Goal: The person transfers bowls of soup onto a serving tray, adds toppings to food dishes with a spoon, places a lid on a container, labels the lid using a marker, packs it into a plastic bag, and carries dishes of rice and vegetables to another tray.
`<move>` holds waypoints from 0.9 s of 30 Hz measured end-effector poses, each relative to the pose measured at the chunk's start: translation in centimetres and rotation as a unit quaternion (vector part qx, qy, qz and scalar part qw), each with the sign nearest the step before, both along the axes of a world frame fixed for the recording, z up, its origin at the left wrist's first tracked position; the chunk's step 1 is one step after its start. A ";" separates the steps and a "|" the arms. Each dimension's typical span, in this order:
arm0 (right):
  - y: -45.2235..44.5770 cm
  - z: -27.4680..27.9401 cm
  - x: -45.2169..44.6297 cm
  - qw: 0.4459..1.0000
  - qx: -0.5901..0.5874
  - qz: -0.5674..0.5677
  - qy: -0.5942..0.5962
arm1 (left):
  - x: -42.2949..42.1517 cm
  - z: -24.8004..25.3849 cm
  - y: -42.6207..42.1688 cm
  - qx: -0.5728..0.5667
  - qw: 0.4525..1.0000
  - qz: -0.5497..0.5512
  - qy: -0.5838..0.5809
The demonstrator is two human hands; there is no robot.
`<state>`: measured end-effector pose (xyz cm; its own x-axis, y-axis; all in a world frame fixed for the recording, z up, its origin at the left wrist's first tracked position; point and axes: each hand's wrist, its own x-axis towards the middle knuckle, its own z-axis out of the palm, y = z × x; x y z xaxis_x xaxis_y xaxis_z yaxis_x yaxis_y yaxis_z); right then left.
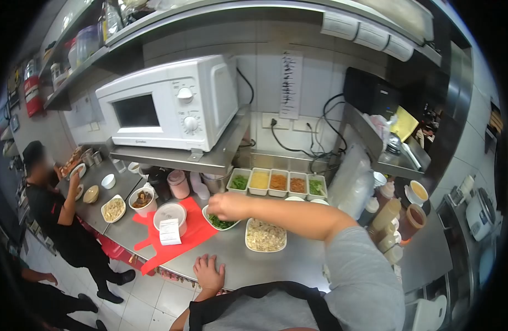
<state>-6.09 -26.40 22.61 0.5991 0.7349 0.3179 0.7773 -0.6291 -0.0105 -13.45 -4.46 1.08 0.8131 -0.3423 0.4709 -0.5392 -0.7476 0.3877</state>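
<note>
Grey steel bench (pixel 301 256) spread before you, your left hand (pixel 208 273) splayed at its near edge. Beyond, your right hand (pixel 227 206) bunched over chopped dark-green leaves (pixel 218 222) in a white bowl (pixel 225 228); whether it gripped any, I couldn't tell. They looked light, soft, best pinched loosely from the top.

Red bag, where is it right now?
In the head view, the red bag lies left of centre on the counter, under the tub and left of the right hand.
</note>
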 end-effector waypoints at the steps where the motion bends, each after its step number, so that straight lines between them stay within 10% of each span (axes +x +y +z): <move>1: 0.2 1.6 -3.0 0.999 0.003 0.041 -0.004 | 0.0 -0.2 0.0 0.000 1.000 0.000 -0.001; 16: -15.5 19.5 -37.5 0.953 -0.031 0.063 -0.296 | -18.2 -6.4 -1.7 -0.106 0.967 0.231 -0.021; 24: -27.9 21.3 -58.4 0.820 -0.008 -0.286 -0.496 | -37.5 -21.0 1.1 0.201 0.916 0.114 0.328; 27: -34.0 19.6 -67.2 0.784 0.282 -0.294 -0.468 | -36.9 -21.3 3.5 0.250 0.896 0.101 0.354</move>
<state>-73.34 -60.42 42.22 0.0914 0.0047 0.9958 0.1876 -0.9822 -0.0126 -50.37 -0.95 -20.23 0.9166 -0.1785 -0.3577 -0.1249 -0.9779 0.1679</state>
